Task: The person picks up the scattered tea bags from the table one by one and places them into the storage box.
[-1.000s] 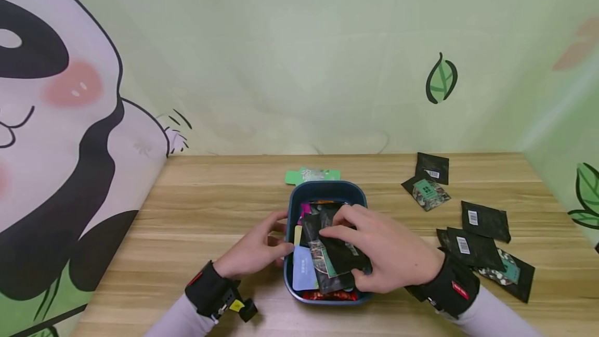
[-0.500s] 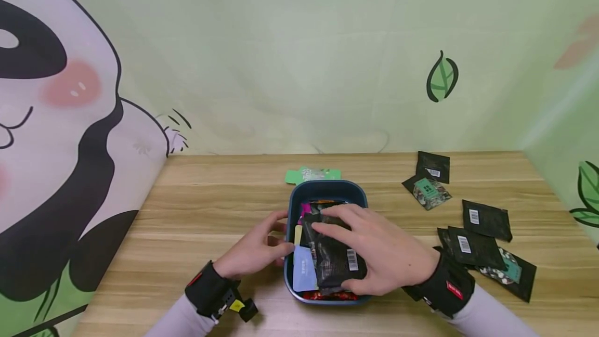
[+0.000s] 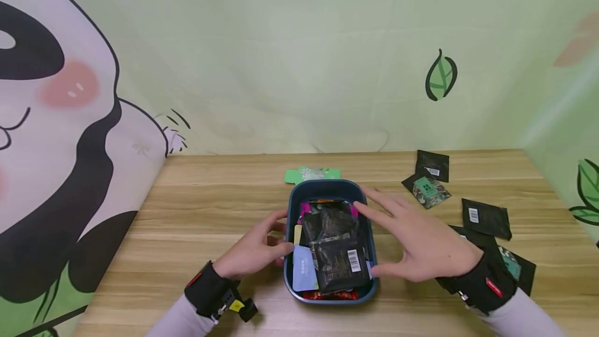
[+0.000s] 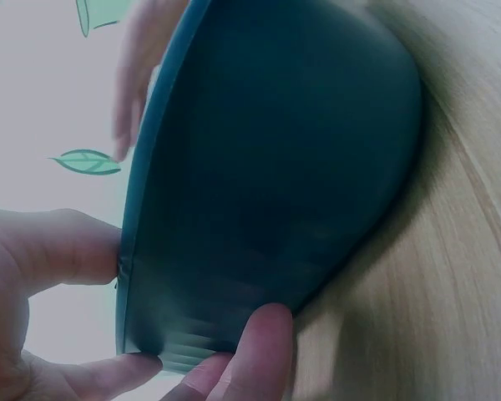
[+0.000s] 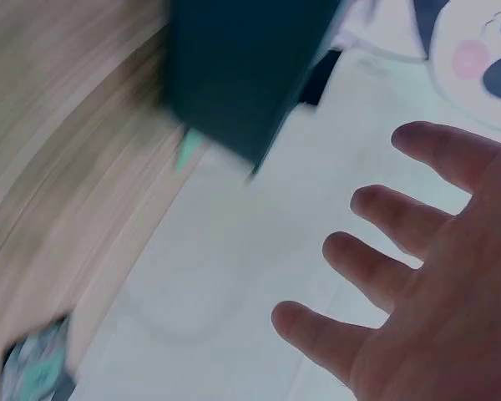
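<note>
A dark blue plastic bin (image 3: 327,187) stands on the wooden table, filled with flat packets. Uppermost lies a black sachet (image 3: 334,269), barcode side up, over other dark packets and a light blue packet (image 3: 305,269). My left hand (image 3: 255,246) holds the bin's left side; in the left wrist view the thumb (image 4: 75,251) meets the rim and curved fingers touch the outer wall. Over the bin's right rim, my right hand (image 3: 421,238) is spread and holds nothing. Its fingers (image 5: 376,276) show apart from the bin in the right wrist view.
Several black sachets lie to the right, among them a barcoded sachet (image 3: 486,218), a sachet with a green label (image 3: 428,190) and one farther back (image 3: 432,165). Behind the bin lies a green packet (image 3: 312,174). A printed backdrop (image 3: 281,77) rises behind the table.
My right hand first held a black sachet over the bin, then let go and moved right. The sachet now lies flat on top, barcode up. My left hand stayed in place.
</note>
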The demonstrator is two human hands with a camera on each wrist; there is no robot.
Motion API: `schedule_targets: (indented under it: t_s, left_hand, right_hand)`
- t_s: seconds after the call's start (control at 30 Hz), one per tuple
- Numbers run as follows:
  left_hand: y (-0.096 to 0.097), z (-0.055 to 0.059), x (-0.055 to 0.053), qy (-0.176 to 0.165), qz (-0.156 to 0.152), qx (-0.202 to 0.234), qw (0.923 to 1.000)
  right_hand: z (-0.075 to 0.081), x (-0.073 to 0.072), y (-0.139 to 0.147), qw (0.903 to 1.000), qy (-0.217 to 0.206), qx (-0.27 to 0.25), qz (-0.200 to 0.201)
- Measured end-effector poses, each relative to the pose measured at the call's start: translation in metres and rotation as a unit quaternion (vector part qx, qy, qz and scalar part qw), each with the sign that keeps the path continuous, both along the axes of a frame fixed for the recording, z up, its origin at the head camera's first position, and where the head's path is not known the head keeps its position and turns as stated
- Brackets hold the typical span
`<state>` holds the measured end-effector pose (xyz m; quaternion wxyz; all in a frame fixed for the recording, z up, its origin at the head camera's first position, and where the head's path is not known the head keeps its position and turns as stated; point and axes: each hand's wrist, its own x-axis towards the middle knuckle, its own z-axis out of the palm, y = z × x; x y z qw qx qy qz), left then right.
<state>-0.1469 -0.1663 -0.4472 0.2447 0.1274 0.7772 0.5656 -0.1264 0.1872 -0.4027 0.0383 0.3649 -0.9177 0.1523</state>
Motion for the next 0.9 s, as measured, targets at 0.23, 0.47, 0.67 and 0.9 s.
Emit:
schedule_targets:
  t_s: [0.23, 0.47, 0.67, 0.9]
  left_hand:
    - [-0.001, 0.001, 0.0, -0.002, 0.0, -0.002, 1.0]
    - [-0.001, 0.001, 0.0, -0.005, -0.002, -0.002, 1.0]
    - [0.0, 0.003, 0.0, -0.006, -0.002, 0.0, 1.0]
    - [0.0, 0.005, 0.001, -0.009, -0.002, 0.002, 1.0]
  right_hand:
    - [-0.014, -0.002, 0.06, 0.997, 0.021, 0.035, -0.066]
    - [-0.031, -0.003, 0.12, 0.9928, -0.022, 0.038, -0.111]
    - [-0.044, -0.008, 0.161, 0.9847, -0.058, 0.055, -0.155]
    - [-0.056, -0.014, 0.19, 0.9735, -0.086, 0.079, -0.196]
